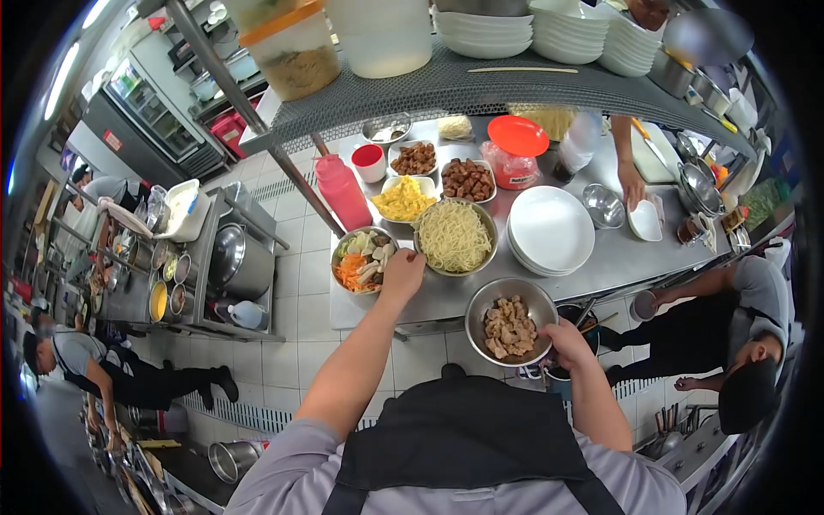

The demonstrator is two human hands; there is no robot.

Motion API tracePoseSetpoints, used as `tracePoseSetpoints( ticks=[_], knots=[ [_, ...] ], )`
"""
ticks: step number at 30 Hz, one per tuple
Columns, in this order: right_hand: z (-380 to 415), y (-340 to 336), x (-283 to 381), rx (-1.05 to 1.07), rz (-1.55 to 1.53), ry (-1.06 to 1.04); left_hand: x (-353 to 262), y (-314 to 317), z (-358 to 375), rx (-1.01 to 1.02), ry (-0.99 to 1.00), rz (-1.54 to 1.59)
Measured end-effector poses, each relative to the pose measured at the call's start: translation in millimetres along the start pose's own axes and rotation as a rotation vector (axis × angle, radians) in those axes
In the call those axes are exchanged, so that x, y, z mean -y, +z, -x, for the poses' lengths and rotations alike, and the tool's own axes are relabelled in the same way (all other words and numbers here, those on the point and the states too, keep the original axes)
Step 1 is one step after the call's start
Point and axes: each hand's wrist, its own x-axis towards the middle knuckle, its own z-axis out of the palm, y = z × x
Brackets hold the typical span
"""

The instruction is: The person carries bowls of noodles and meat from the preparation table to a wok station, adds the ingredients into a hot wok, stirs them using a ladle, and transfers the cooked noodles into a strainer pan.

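My right hand (566, 342) grips the rim of a steel mixing bowl (542, 302) from the right. Browned meat pieces (510, 327) lie in this bowl, which is held out in front of the counter's edge. My left hand (403, 273) is at the right side of a vegetable bowl (336, 251) with shredded carrot (351, 272), sliced mushrooms and pale green slices. Its fingers are curled at the sliced pieces; what is between them is hidden. Just beyond that hand stands a steel bowl of noodles (455, 238).
On the steel counter (481, 287) are stacked white plates (550, 230), scrambled egg (403, 200), diced meat (468, 180) and a pink squeeze bottle (342, 192). A mesh shelf (378, 96) overhangs it. Another person's hand (633, 189) touches a white bowl (645, 221). Co-workers stand right and left.
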Motion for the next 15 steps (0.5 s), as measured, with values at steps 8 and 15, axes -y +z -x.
tracePoseSetpoints(
  ticks=[8,15],
  knots=[
    [15.5,-0.4,20.1,-0.017,-0.033,-0.056,-42.5,1.1,-25.0,0.1,-0.067,0.184],
    [-8.5,-13.3,45.2,-0.106,-0.026,-0.386,-104.2,-59.8,-23.1,0.09,0.039,0.39]
  ],
)
